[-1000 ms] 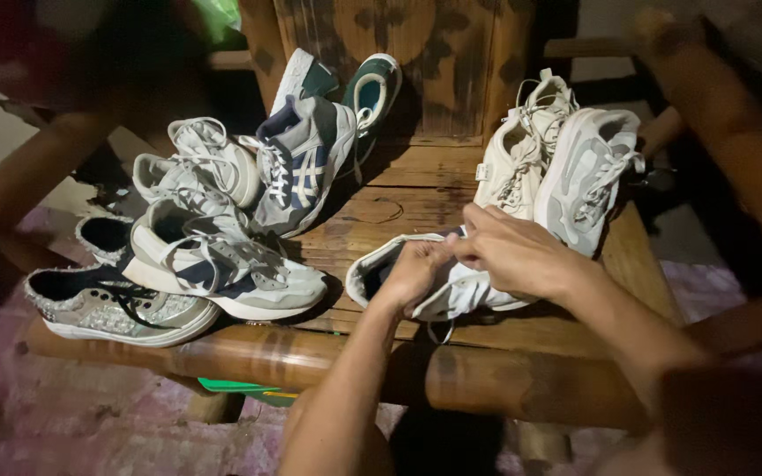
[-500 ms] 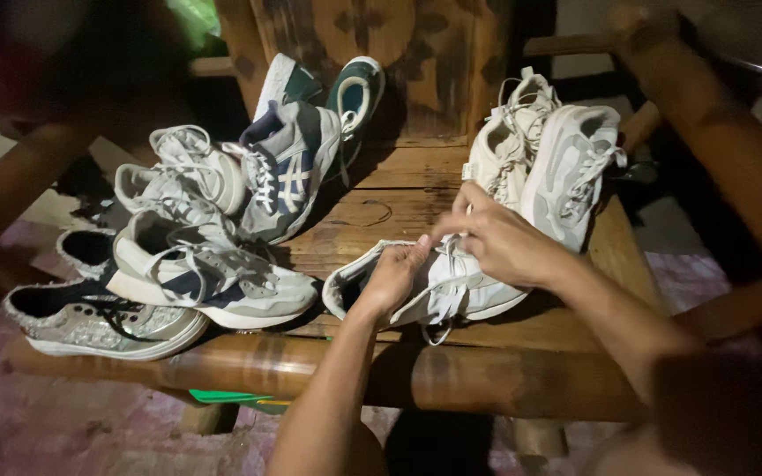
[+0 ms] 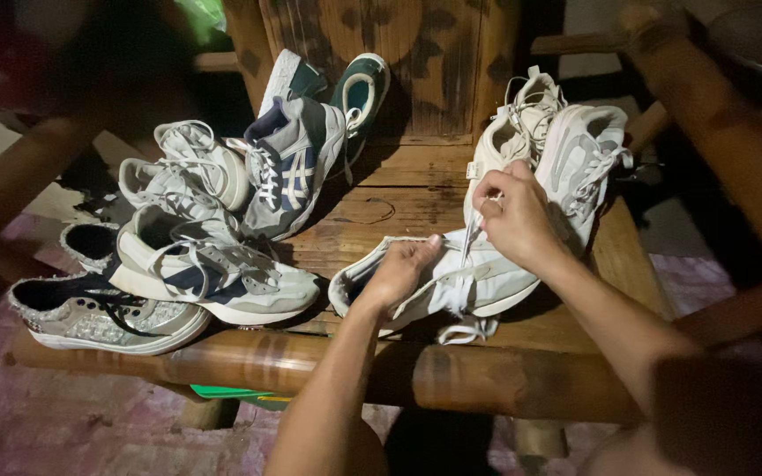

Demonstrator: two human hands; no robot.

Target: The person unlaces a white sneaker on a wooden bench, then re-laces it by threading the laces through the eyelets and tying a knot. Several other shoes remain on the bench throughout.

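A white sneaker (image 3: 451,286) lies on its side on a wooden chair seat (image 3: 399,203). My left hand (image 3: 403,269) presses on the sneaker's upper near its opening. My right hand (image 3: 513,216) is raised just above it, pinching a white lace (image 3: 471,236) that runs down to the shoe. More of the lace loops out below the sneaker (image 3: 460,330) at the seat's front edge.
Two pale sneakers (image 3: 549,150) lean against the chair back at right. A pile of grey, white and navy sneakers (image 3: 222,220) covers the seat's left side, with a sparkly grey shoe (image 3: 99,313) at the front left. Wooden armrests (image 3: 725,123) flank the seat.
My right hand has lifted up and away from the sneaker, drawing the lace taut. My left hand has stayed on the shoe's upper. The view shifted slightly.
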